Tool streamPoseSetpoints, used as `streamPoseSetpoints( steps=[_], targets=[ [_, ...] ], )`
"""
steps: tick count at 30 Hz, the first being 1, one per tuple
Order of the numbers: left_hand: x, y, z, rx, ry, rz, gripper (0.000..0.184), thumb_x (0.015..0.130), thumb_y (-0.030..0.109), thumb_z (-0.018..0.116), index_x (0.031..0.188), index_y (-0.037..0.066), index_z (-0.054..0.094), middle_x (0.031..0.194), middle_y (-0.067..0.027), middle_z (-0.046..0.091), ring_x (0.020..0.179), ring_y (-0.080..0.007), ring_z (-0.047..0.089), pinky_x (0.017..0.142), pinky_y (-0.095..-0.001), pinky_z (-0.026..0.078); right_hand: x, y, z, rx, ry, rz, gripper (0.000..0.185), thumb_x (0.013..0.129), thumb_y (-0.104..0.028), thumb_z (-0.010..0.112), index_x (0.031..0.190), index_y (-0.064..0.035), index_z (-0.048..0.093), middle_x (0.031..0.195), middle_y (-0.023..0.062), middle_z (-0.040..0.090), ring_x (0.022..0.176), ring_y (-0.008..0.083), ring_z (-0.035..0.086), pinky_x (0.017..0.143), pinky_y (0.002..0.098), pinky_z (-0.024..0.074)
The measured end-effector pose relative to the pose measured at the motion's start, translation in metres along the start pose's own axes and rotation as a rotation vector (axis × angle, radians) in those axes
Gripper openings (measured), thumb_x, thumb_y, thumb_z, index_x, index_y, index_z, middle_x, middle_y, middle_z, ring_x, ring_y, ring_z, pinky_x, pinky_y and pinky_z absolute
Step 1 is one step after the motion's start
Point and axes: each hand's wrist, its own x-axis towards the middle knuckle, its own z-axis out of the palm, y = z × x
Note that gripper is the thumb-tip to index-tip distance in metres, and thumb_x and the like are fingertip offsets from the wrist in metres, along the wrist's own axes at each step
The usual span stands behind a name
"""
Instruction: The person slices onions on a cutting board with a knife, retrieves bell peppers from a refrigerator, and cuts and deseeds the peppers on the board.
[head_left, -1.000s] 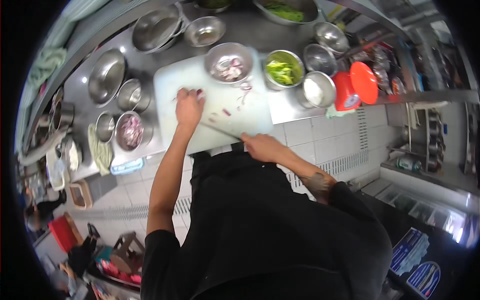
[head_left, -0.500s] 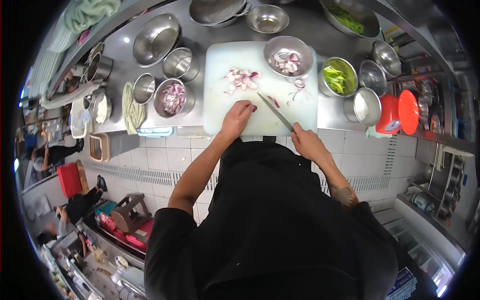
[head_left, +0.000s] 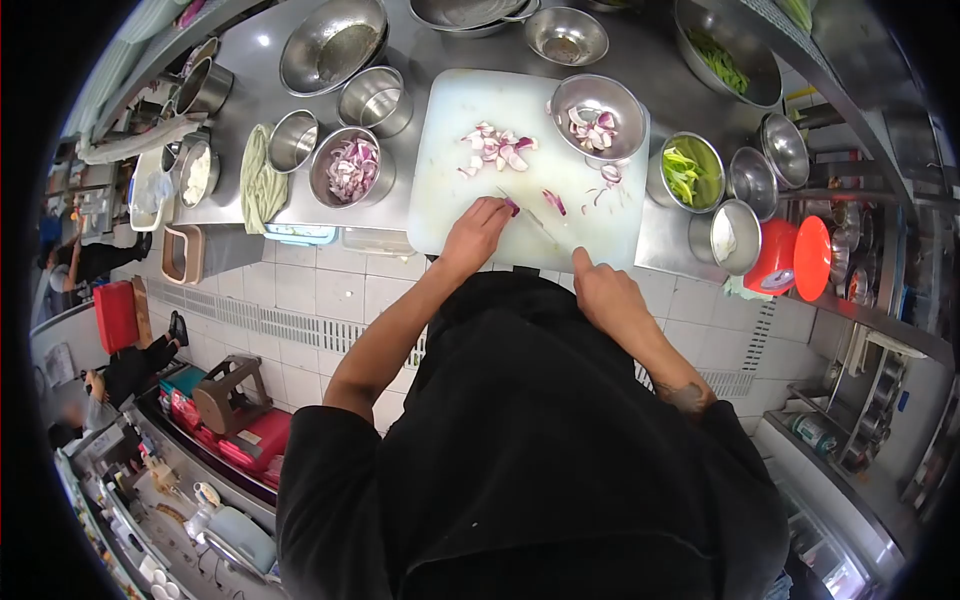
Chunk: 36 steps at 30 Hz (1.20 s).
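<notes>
My left hand [head_left: 477, 236] is closed on a small piece of red onion [head_left: 512, 206] near the front of the white cutting board [head_left: 450, 130]. My right hand [head_left: 607, 290] grips a knife [head_left: 543, 229] at the board's front edge, its blade pointing left toward the onion piece. Cut onion pieces [head_left: 498, 148] lie in a loose pile behind my left hand. Another onion piece [head_left: 554, 202] rests between the pile and the blade. A metal bowl [head_left: 628, 118] with onion pieces stands at the board's back right, with thin onion rings just in front of it.
A pot [head_left: 384, 185] of chopped onion and a green cloth [head_left: 262, 185] are left of the board. To its right stand a pot [head_left: 709, 160] of green vegetable, metal bowls and a red scale [head_left: 773, 258]. Two people [head_left: 75, 400] [head_left: 65, 270] are at the far left.
The view has shifted, moving the board rightward in the picture. My left hand has drawn back from the cut pile to the board's front. The knife blade now lies close to the held onion piece.
</notes>
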Motion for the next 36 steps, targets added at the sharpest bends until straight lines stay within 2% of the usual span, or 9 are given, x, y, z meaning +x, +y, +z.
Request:
streamPoseSetpoints(
  steps=[5,8,14,17,21,23,26,31,36],
  targets=[
    [-0.001,-0.008,-0.004,0.003,-0.029,0.055,0.031,0.076,-0.002,0.062,0.107,0.000,0.064,0.109,-0.0107,0.062,0.101,-0.0276,0.061,0.087,-0.0362,0.053,0.037,0.016,0.050,0.007,0.093,-0.096,0.013,0.092,-0.007,0.047,0.103,-0.0012,0.044,0.080,0.0289,0.065,0.074,0.0490,0.065,0.065,0.0579,0.0523],
    [-0.002,-0.006,-0.007,0.013,-0.017,0.067,0.031,0.075,-0.002,0.062,0.106,0.000,0.064,0.106,-0.0111,0.063,0.100,-0.0273,0.062,0.087,-0.0361,0.053,0.025,0.001,0.027,-0.001,0.041,-0.045,0.012,0.092,-0.007,0.047,0.102,-0.0017,0.043,0.079,0.0287,0.064,0.074,0.0495,0.065,0.065,0.0582,0.0519],
    [-0.001,-0.004,-0.004,0.061,0.016,0.090,0.029,0.074,0.000,0.063,0.103,-0.001,0.065,0.104,-0.0121,0.065,0.099,-0.0270,0.062,0.087,-0.0354,0.053,0.042,0.007,0.049,0.020,0.087,-0.088,0.013,0.092,-0.007,0.047,0.103,-0.0026,0.043,0.078,0.0292,0.064,0.073,0.0494,0.065,0.064,0.0584,0.0520],
    [-0.003,-0.007,-0.004,0.062,0.038,0.102,0.025,0.075,0.000,0.064,0.101,-0.001,0.065,0.103,-0.0121,0.065,0.097,-0.0266,0.063,0.086,-0.0356,0.053,0.022,-0.008,0.025,0.008,0.057,-0.058,0.014,0.092,-0.007,0.047,0.105,-0.0026,0.043,0.078,0.0296,0.064,0.072,0.0494,0.065,0.065,0.0585,0.0520],
    [-0.001,-0.003,0.000,0.065,0.089,0.074,0.020,0.077,0.001,0.065,0.096,-0.001,0.066,0.101,-0.0118,0.065,0.096,-0.0267,0.063,0.085,-0.0358,0.054,0.037,0.007,0.038,0.034,0.086,-0.106,0.014,0.093,-0.007,0.046,0.106,-0.0022,0.043,0.078,0.0290,0.065,0.073,0.0489,0.065,0.065,0.0583,0.0520],
    [-0.004,-0.002,-0.003,0.066,0.068,0.084,0.019,0.077,0.002,0.066,0.096,-0.001,0.067,0.101,-0.0120,0.066,0.097,-0.0269,0.063,0.086,-0.0359,0.054,0.023,-0.007,0.023,0.044,0.041,-0.084,0.013,0.092,-0.006,0.046,0.105,-0.0016,0.044,0.078,0.0282,0.065,0.073,0.0486,0.065,0.065,0.0577,0.0523],
    [-0.006,-0.005,-0.003,0.080,0.047,0.095,0.019,0.076,0.002,0.066,0.095,-0.002,0.067,0.102,-0.0123,0.066,0.097,-0.0273,0.063,0.088,-0.0362,0.053,0.040,0.014,0.056,0.068,0.118,-0.120,0.015,0.093,-0.009,0.048,0.106,-0.0028,0.042,0.075,0.0268,0.064,0.072,0.0491,0.064,0.063,0.0582,0.0501],
    [-0.002,-0.008,-0.002,0.060,0.058,0.086,0.020,0.076,0.003,0.067,0.095,-0.001,0.067,0.103,-0.0127,0.066,0.098,-0.0273,0.063,0.090,-0.0374,0.052,0.028,0.003,0.032,0.058,0.055,-0.104,0.016,0.092,-0.008,0.048,0.105,-0.0019,0.043,0.076,0.0278,0.065,0.072,0.0494,0.064,0.065,0.0582,0.0506],
    [0.000,-0.005,-0.003,0.107,0.075,0.097,0.019,0.076,0.003,0.068,0.095,0.001,0.068,0.099,-0.0092,0.067,0.097,-0.0262,0.064,0.088,-0.0375,0.052,0.047,0.010,0.035,0.119,0.021,-0.115,0.017,0.092,-0.009,0.048,0.106,-0.0006,0.043,0.077,0.0287,0.065,0.073,0.0503,0.064,0.066,0.0591,0.0501]
  ],
)
